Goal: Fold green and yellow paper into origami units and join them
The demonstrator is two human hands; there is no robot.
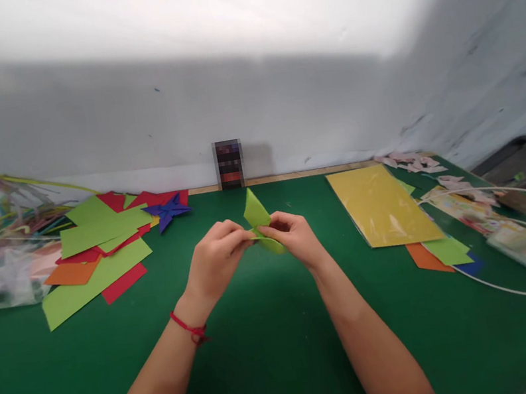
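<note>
While the left hand [216, 257] and right hand [296, 237] pinch one green paper piece [255, 209], one blue star [169, 211] and one yellow packet [384, 205] lie on the tabletop [267, 344].

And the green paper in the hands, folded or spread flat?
Folded: the green paper rises in a pointed flap between left hand and right hand, with another part below.

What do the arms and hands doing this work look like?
A person's: the left hand and right hand are ungloved, and no sleeve shows on either forearm. A thin red bracelet, with what looks like a knot, circles the left wrist; nothing is visible on the right one.
</note>
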